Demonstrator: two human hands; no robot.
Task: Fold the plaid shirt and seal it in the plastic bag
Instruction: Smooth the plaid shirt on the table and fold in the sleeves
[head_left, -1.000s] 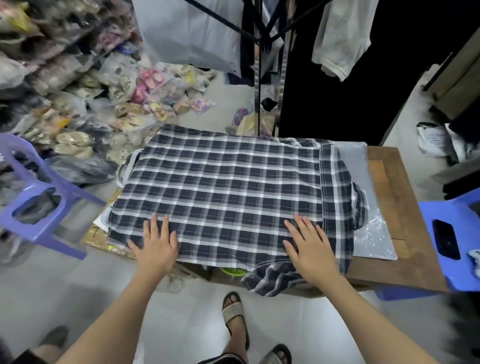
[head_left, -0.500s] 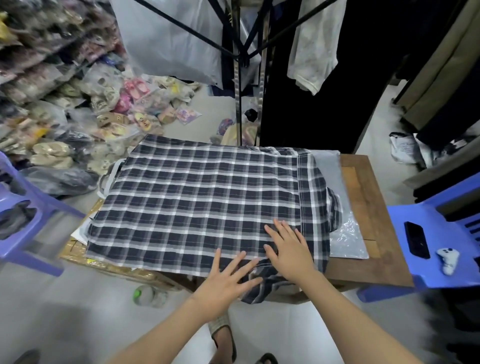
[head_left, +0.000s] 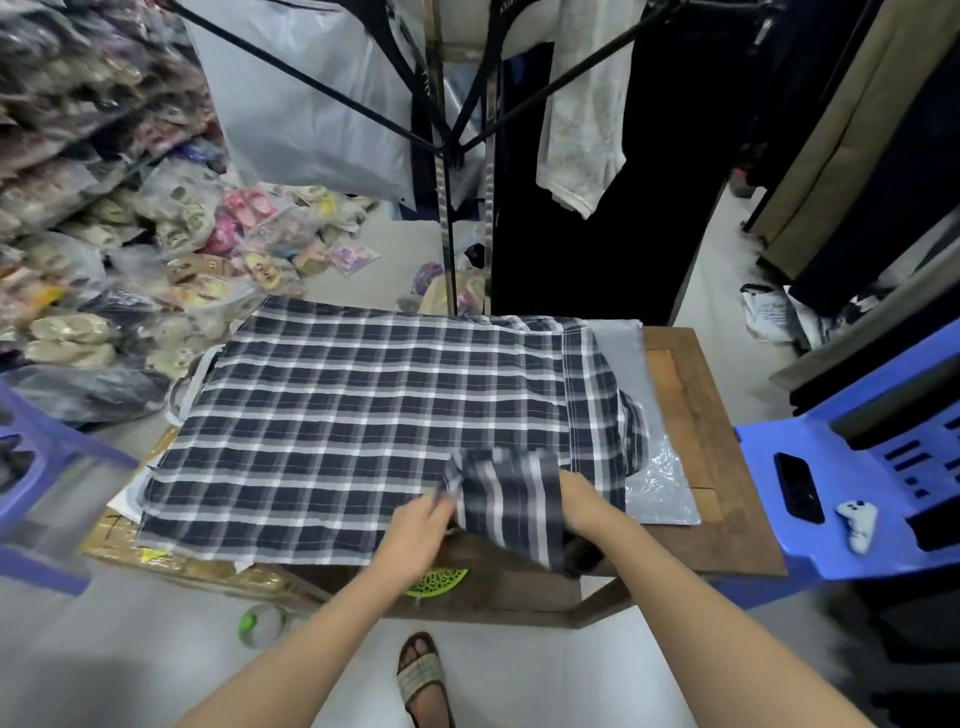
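Matt woven plaid shirt (head_left: 363, 415) — glossy crinkled plastic bag (head_left: 660, 483) — wood table (head_left: 696, 395).

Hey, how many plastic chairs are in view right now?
2. A purple chair stands at the left edge; a blue chair stands right of the table, with a phone and a white controller on its seat. Others may be out of frame.

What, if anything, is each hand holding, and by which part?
Both hold the plaid shirt by its sleeve: the left hand pinches the sleeve's left side, the right hand grips its right side.
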